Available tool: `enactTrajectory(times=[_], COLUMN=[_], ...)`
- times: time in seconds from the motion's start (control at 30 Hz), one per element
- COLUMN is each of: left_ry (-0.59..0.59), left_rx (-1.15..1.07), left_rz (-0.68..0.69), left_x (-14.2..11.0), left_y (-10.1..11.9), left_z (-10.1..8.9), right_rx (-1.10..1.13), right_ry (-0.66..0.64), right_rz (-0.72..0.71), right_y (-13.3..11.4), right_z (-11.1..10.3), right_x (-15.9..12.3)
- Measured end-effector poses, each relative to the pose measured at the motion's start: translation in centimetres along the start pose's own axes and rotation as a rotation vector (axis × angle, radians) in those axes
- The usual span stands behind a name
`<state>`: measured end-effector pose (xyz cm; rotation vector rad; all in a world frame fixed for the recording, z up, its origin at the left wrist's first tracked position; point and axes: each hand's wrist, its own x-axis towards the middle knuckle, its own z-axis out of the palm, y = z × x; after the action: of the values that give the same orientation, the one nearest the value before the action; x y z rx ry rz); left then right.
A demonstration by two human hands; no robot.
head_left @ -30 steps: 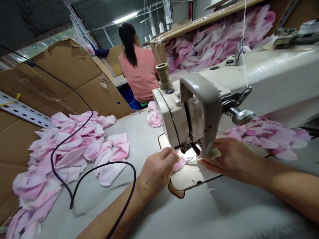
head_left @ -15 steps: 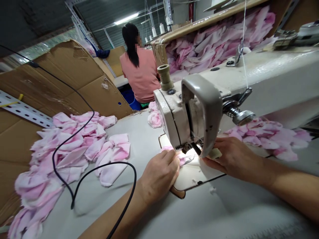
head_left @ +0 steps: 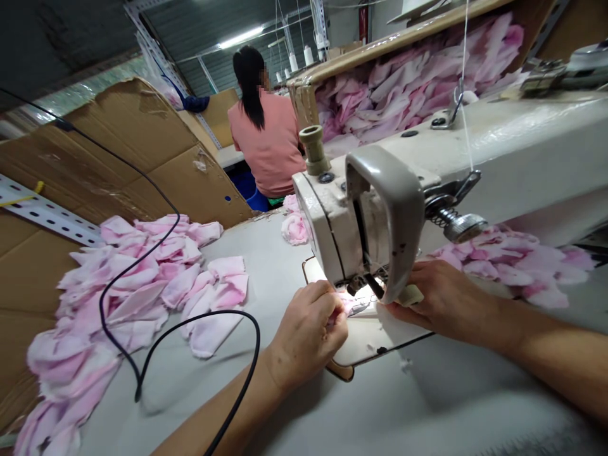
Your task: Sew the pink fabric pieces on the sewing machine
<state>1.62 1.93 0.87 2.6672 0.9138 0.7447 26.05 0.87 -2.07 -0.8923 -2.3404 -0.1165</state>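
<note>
A white sewing machine (head_left: 327, 221) stands before me, its lamp lighting the needle area. My left hand (head_left: 311, 329) is closed in a pinch on a small pink-and-white fabric piece (head_left: 346, 301), just left of the presser foot. Most of that piece is hidden by my fingers and the machine head. On the other side, my right hand (head_left: 441, 304) lies low by the needle plate (head_left: 365, 339), its fingertips hidden behind the grey curved guard (head_left: 403, 209). Whether it grips anything cannot be seen.
Pink-and-white fabric pieces (head_left: 137, 272) are heaped at left, with a black cable (head_left: 102, 297) looping over them. More pieces (head_left: 517, 259) lie under the machine arm. A cardboard box (head_left: 304, 101) of fabric stands behind. A person in a pink top (head_left: 270, 139) sits beyond.
My left hand has turned slightly and shifted a little to the right, its fingers more curled around the fabric piece. My right hand has barely moved.
</note>
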Motion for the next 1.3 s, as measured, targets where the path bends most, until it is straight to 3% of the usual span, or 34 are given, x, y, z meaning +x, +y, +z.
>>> enactTrajectory(times=[0.17,0.33,0.63,0.87,1.07,1.17,1.3], left_ry=[-0.008,-0.013,-0.102,-0.217,-0.193,-0.134,-0.152], left_rx=[0.021,0.148,0.16,0.17,0.022,0.116,0.274], left_rz=[0.027,0.058,0.069,0.158,0.155,0.14,0.132], left_x=[-0.2,-0.5,-0.4,-0.4,0.1,0.1,-0.2], left_y=[0.6,0.4,-1.6,-1.8,-0.8,-1.1,-1.3], left_z=[0.5,0.8,0.3,-0.9,-2.2,-1.7,-1.2], right_rx=[-0.025,0.005,0.314,0.057,0.003,0.001,-0.021], right_ry=[0.086,0.08,-0.056,-0.027,-0.005,-0.012,-0.001], right_rz=[-0.055,-0.043,0.174,-0.021,-0.041,-0.027,-0.024], right_y=[-0.9,-1.1,-0.9,-1.9,-2.2,-2.2,-2.3], right_z=[0.0,-0.1,-0.6,-0.4,-0.3,-0.3,-0.3], right_x=[0.7,0.8,0.4,0.7,0.8,0.7,0.6])
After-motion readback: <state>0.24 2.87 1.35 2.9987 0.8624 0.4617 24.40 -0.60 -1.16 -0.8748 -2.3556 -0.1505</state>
